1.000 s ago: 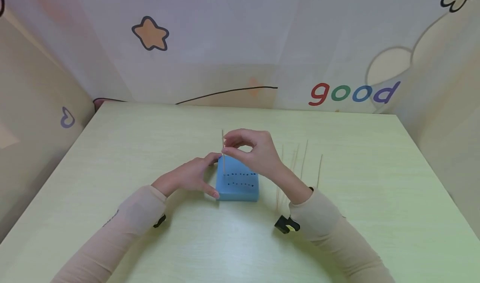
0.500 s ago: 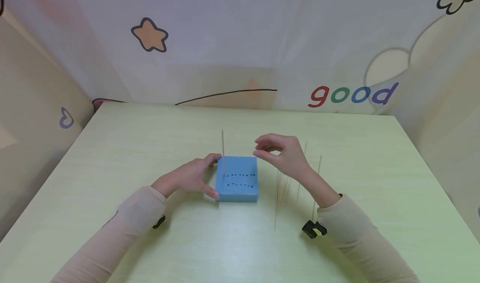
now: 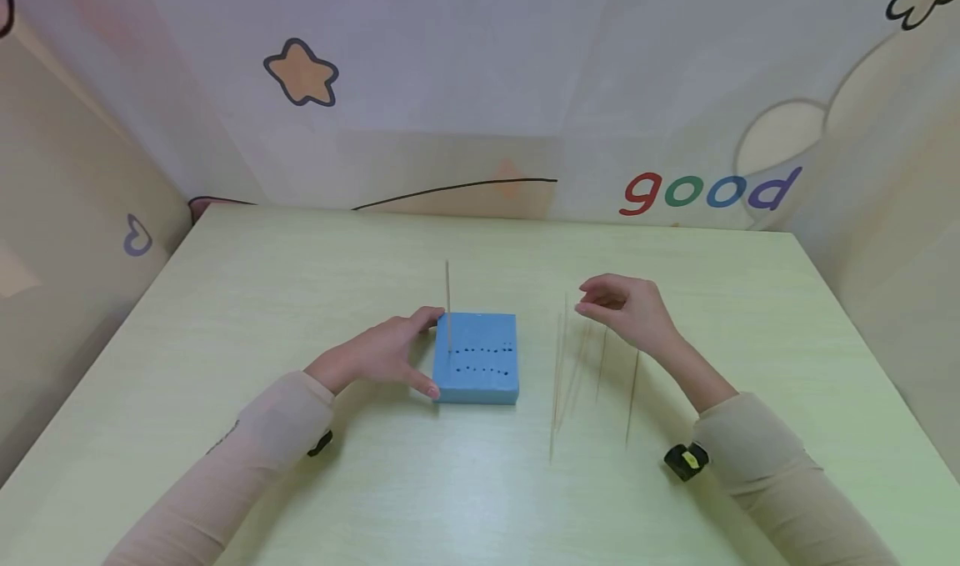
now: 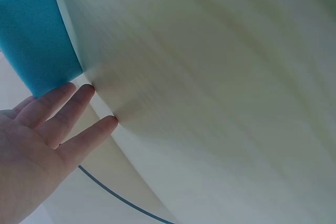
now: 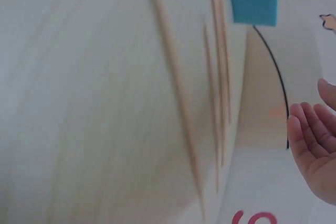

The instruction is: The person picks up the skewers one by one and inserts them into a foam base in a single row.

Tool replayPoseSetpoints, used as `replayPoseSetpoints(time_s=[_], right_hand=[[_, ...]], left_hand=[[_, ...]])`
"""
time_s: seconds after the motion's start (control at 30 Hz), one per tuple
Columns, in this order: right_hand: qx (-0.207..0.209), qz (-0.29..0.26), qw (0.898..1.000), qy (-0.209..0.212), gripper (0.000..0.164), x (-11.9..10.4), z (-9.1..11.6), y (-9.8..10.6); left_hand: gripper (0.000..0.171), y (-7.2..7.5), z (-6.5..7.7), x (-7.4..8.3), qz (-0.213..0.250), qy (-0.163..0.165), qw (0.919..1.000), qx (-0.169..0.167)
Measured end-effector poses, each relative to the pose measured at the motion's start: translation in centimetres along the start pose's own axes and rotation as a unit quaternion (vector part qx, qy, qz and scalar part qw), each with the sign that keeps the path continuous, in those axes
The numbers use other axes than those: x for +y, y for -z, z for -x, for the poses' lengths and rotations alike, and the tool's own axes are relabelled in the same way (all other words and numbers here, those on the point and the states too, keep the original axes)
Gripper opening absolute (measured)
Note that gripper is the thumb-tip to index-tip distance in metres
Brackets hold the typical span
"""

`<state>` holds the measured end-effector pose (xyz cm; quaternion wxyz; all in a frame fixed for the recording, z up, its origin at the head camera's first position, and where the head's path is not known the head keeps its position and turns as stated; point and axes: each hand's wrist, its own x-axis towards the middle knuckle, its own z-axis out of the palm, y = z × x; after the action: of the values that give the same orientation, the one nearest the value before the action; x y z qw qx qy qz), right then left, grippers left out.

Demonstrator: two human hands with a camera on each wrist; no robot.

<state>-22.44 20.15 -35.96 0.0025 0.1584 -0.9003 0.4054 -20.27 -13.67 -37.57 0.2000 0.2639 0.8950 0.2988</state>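
A blue foam block (image 3: 483,331) lies on the table, with rows of dark dots across its top. One thin wooden stick (image 3: 447,287) stands upright in it, near the left end of the farther row. My left hand (image 3: 381,351) holds the block at its left side, thumb at the near corner and index finger at the far one; in the left wrist view other fingers (image 4: 86,137) rest against the table. Over the loose sticks (image 3: 557,374) to the right hovers my right hand (image 3: 628,312), fingers loosely bent, nothing visible between them.
Several thin sticks lie spread right of the block, the rightmost stick (image 3: 632,399) apart from the others. The pale table (image 3: 300,257) ends at a printed cloth backdrop (image 3: 450,74) behind and at the sides.
My right hand has let go of the upright stick and moved right, away from the block to above the loose sticks. The left hand and the block have stayed put.
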Motion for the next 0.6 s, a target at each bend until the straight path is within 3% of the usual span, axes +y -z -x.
replayPoseSetpoints(time_s=[0.4, 0.6], right_hand=[[-0.001, 0.06, 0.998, -0.036, 0.033, 4.0, 1.8, 2.9], [-0.027, 0.1, 0.993, -0.056, 0.05, 5.4, 2.5, 4.0]], left_hand=[[0.107, -0.1, 0.0, -0.2, 0.002, -0.011, 0.9999, 0.002], [0.108, -0.1, 0.0, -0.3, 0.001, -0.008, 1.0, 0.001]])
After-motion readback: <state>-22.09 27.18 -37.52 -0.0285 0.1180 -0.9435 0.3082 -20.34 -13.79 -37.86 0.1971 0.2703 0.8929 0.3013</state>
